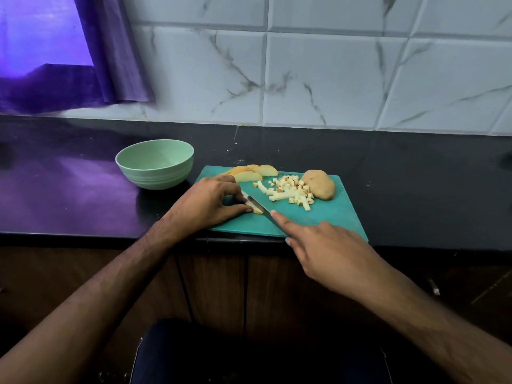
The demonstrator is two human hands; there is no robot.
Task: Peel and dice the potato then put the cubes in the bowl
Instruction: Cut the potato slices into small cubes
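On a teal cutting board [327, 214] my left hand [206, 202] pinches a potato slice [253, 207] flat against the board. My right hand [324, 250] grips a knife [261, 207], index finger stretched along its spine, and the blade lies across the slice. A pile of small potato cubes and sticks [291, 191] sits mid-board. Several uncut slices [255, 171] lean at the board's far left corner. An unpeeled potato half [318, 184] rests at the far right of the pile. A pale green bowl [155, 163] stands left of the board; its inside looks empty.
The board lies on a black counter [415, 173] at its front edge, with a marble-tiled wall [332, 73] behind. A purple curtain [105, 51] hangs at the back left. Brown cabinet doors [216, 286] are below the counter.
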